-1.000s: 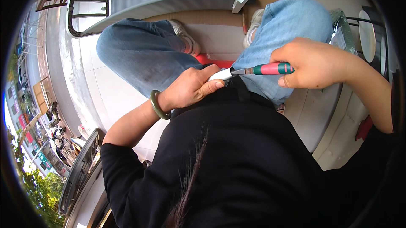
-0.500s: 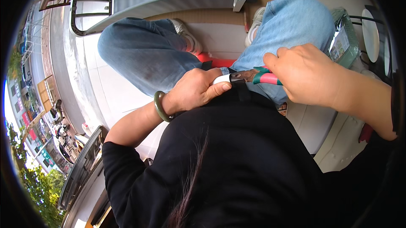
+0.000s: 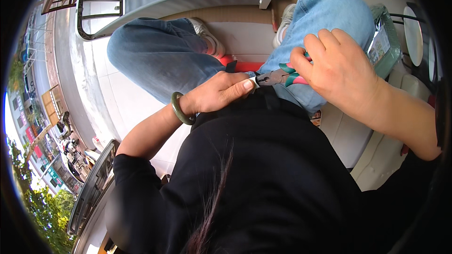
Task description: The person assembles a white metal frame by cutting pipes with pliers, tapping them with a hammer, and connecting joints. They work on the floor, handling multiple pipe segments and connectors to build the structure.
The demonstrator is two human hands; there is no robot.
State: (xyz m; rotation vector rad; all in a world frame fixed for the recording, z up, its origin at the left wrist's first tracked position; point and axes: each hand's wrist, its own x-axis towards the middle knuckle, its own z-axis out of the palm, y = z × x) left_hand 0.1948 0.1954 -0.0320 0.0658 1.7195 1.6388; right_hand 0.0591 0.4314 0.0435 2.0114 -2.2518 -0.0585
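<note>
My right hand point(image 3: 336, 68) grips a pair of pliers point(image 3: 282, 76) with green and pink handles, its grey jaws pointing left. My left hand point(image 3: 221, 93), with a green bangle point(image 3: 181, 109) on the wrist, pinches a small white piece point(image 3: 253, 82) right at the jaw tips. Both hands meet above my lap, over blue jeans point(image 3: 165, 58) and a black top point(image 3: 263, 183). What the piece is cannot be made out.
A red strip point(image 3: 245, 66) lies on the pale tiled floor point(image 3: 117, 108) between my legs. White shoes point(image 3: 207, 37) show beyond my knees. A green packet point(image 3: 383, 42) rests by my right knee. A metal railing point(image 3: 94, 4) and a street lie to the left.
My right hand has turned over and shifted its hold on the pliers, now covering the handles from above. The jaws stay at the white piece in my left fingers.
</note>
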